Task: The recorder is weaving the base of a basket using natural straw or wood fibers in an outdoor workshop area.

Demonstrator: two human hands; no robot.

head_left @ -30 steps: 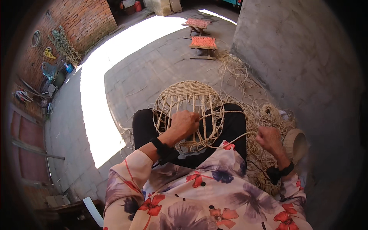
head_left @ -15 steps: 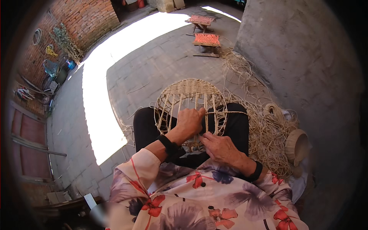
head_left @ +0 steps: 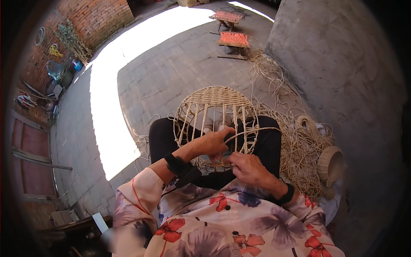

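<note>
A round, straw-coloured woven frame (head_left: 217, 96) rests on my lap, closely woven at its far end with spaced strands running toward me. My left hand (head_left: 212, 143) lies over its near part, forefinger stretched out to the right and other fingers reaching down beside the near rim. My right hand (head_left: 249, 168) is closed in a pinch at the near right of the frame, on cord that its fingers mostly hide. A loose twisted cord (head_left: 257, 129) crosses the strands from beside my left forefinger to the right, over my knee.
A large tangle of straw-coloured cord (head_left: 299, 150) lies to my right, with a pale round basket-like vessel (head_left: 329, 165) beside it. Two small stools with red woven seats (head_left: 233, 39) stand ahead. A grey wall (head_left: 334, 64) rises at right; a brick wall (head_left: 98, 23) stands far left.
My left hand has moved down toward the near rim, its forefinger now extended. My right hand has shifted slightly right and down. The frame has moved a little to the right.
</note>
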